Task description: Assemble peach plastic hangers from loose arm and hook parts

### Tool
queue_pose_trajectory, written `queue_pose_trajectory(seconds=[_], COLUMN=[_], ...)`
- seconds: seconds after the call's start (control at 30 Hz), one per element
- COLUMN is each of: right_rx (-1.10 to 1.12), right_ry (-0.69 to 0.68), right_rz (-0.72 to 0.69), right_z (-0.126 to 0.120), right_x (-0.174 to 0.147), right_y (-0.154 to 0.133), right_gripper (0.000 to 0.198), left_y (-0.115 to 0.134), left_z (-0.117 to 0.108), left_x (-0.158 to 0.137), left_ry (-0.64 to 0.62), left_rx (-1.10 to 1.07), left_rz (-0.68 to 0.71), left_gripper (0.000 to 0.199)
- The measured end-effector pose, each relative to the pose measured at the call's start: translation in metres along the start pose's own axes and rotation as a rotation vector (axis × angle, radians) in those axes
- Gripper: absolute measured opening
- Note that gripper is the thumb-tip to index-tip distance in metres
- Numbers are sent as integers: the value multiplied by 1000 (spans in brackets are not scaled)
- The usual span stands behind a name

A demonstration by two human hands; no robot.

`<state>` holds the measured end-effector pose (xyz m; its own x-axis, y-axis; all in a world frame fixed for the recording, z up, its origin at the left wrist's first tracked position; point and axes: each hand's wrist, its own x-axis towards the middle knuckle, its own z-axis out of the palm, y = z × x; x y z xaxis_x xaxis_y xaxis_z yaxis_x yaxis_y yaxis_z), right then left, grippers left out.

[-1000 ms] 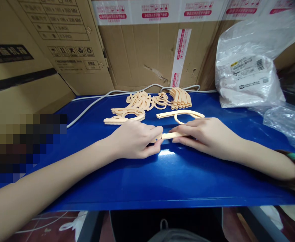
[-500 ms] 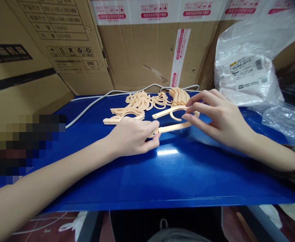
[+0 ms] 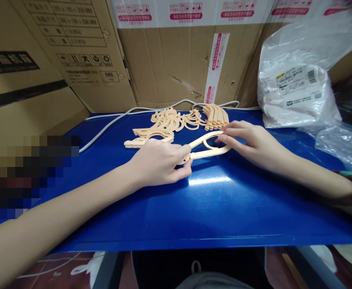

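A cream plastic folding hanger, with two long arms and a curved hook between them, lies between my hands above the blue table. My left hand pinches its left end between thumb and fingers; a small round hole shows there. My right hand has its thumb and fingertips closed on the upper arm at the right end. Just beyond my left hand lies a stack of similar flat hanger pieces. Behind are a heap of loose hooks and a neat row of curved arms.
Large cardboard boxes stand along the back and left of the blue table. A white cable runs along the back. Clear plastic packaging with a label sits at the right. Something pixelated is at the left edge.
My right hand has come lower and closed on the hanger's upper arm. That arm's left end has swung to my left fingers. My left hand keeps its pinch.
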<state>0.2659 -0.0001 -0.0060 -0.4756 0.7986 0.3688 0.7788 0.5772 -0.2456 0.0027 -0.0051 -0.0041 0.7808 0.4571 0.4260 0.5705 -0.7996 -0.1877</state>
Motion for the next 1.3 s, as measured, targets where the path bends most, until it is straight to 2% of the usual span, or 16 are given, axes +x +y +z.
queue_pose_trajectory(seconds=[0.27, 0.43, 0.7, 0.8, 0.97, 1.1, 1.3], right_rx=[35, 26, -22, -42, -80, -110, -211], right_ry=[-69, -122, -130, -126, -147, -155, -128], right_rz=[-80, -72, -36, -27, 29, 49, 27], right_z=[-1, -1, 2, 1, 2, 2, 3], right_x=[-1, -2, -4, -4, -3, -2, -3], right_y=[-4, -6, -9, -8, -5, -3, 1], right_gripper=[34, 36, 30, 31, 33, 33, 33], left_y=[0, 2, 7, 7, 4, 3, 1], left_z=[1, -2, -9, -9, -6, -5, -1], left_x=[-2, -2, 0, 3, 4, 3, 3], left_ry=[-82, -116, -267, -257, -165, -104, -115], left_rx=[-74, -143, -306, -311, -276, -299, -340], left_rz=[112, 171, 240, 259, 271, 258, 184], left_gripper=[19, 18, 11, 7, 4, 10, 16])
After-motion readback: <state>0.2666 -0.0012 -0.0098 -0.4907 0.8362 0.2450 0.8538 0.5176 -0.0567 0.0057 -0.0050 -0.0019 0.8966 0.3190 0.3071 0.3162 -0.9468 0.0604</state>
